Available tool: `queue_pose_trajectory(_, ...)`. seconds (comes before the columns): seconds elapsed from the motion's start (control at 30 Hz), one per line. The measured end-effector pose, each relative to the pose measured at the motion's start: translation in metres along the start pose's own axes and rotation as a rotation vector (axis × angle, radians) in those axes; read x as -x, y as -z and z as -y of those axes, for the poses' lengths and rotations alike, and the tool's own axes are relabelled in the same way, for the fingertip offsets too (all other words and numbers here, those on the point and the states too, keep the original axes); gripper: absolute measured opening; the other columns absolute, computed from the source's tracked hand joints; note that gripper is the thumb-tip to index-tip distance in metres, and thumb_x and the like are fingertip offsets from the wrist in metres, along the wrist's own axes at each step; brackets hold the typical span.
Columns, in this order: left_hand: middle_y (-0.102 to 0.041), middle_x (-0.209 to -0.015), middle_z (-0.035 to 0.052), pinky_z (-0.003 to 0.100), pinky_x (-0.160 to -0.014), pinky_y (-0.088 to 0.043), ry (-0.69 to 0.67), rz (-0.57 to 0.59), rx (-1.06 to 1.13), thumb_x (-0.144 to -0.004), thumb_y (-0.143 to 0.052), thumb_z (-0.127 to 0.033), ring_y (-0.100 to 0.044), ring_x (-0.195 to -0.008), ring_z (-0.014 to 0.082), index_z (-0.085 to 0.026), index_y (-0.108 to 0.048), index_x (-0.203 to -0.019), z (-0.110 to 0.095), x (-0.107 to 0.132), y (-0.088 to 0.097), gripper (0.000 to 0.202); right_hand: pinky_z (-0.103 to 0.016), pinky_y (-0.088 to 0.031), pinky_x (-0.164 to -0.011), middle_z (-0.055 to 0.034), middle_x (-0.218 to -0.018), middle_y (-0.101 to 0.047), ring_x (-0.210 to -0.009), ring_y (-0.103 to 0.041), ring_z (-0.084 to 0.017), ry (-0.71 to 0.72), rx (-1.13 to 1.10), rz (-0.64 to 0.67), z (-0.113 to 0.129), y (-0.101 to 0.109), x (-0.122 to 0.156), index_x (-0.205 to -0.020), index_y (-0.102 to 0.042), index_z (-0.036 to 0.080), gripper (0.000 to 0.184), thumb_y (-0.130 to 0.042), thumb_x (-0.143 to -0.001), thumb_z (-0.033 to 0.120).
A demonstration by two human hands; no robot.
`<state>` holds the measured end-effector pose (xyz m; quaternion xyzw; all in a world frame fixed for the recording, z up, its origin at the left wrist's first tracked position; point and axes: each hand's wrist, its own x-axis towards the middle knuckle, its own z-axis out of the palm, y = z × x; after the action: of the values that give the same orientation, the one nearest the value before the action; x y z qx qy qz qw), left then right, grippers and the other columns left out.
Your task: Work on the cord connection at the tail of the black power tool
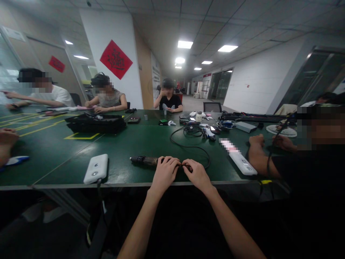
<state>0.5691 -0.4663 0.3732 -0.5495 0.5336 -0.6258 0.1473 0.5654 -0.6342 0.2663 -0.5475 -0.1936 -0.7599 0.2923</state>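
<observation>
A dark, brown-bodied cylindrical tool with a metal tip (145, 160) lies near the front edge of the green tabletop (129, 144), tip pointing left. The left hand (166, 169) is closed over its rear end; just beside, the right hand (198, 174) pinches a thin black cable (185, 146) that loops away behind.

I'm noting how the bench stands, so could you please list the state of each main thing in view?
Dark tool: on its side, tip leftward
Left hand: bent over the tool's rear end
Right hand: fingers bent, grip unclear
Black cable: loosely looped
Left white device: flat, lead attached
Right white device: flat, partly blurred
Black tray: holding items
Ceiling lights: lit
</observation>
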Motion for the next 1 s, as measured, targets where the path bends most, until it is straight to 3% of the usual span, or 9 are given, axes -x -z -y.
queue_pose_trajectory(0.4, -0.074, -0.120, 0.0017, 0.050, -0.109, -0.036, 0.021, -0.002, -0.002, -0.103, -0.062, -0.029, -0.059, -0.118, 0.0260, -0.029, -0.068, -0.110, -0.0032, -0.0010, 0.0026, 0.010, -0.030, -0.050, -0.080, -0.0033, -0.104, -0.072, -0.088, -0.066, -0.019, -0.004, 0.006, -0.012, 0.0008, 0.0000, 0.0007, -0.107, -0.069, 0.026, 0.016, -0.058, -0.099, 0.018)
queue_pose_trajectory(0.57, -0.072, -0.125, 0.0011, 0.049, -0.109, -0.036, 0.002, 0.010, 0.004, -0.102, -0.061, -0.024, -0.058, -0.120, 0.0254, -0.032, -0.069, -0.115, -0.0023, -0.0006, 0.0027, 0.017, -0.030, -0.051, -0.079, -0.0038, -0.104, -0.072, -0.087, -0.066, -0.020, -0.005, 0.006, -0.006, 0.0013, 0.0013, 0.0008, -0.108, -0.069, 0.026, 0.016, -0.057, -0.099, 0.020)
queue_pose_trajectory(1.0, -0.071, -0.126, 0.0001, 0.049, -0.110, -0.035, 0.009, 0.006, 0.000, -0.102, -0.062, -0.026, -0.057, -0.121, 0.0251, -0.031, -0.067, -0.113, -0.0031, -0.0004, 0.0035, 0.014, -0.030, -0.050, -0.079, -0.0034, -0.104, -0.073, -0.087, -0.066, -0.019, -0.006, 0.012, -0.003, -0.0001, 0.0002, 0.0003, -0.108, -0.069, 0.026, 0.015, -0.058, -0.099, 0.019)
